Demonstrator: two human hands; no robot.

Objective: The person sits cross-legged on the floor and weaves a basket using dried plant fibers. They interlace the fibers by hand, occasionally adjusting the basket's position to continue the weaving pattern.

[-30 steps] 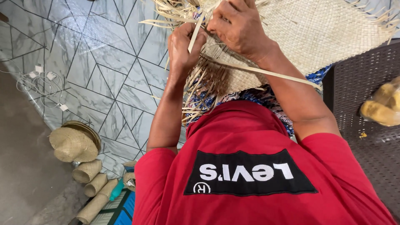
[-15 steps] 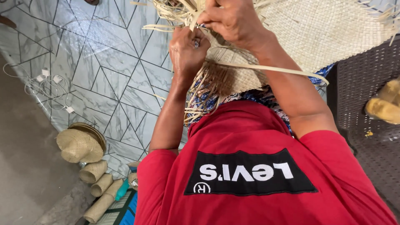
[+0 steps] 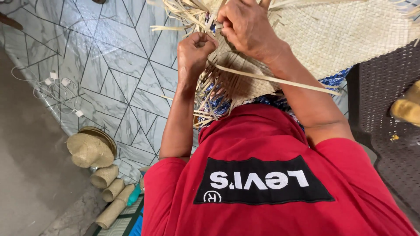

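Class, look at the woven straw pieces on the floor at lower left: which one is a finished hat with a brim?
The round straw hat at the top of the group; it alone has a flat brim, while the pieces below it are plain brimless tubes.

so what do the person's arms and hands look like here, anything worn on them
Both arms are bare from the short sleeves of a red t-shirt down. The left hand and right hand are ungloved, and no rings, watch or bracelets show. The shirt carries a black panel with white lettering.
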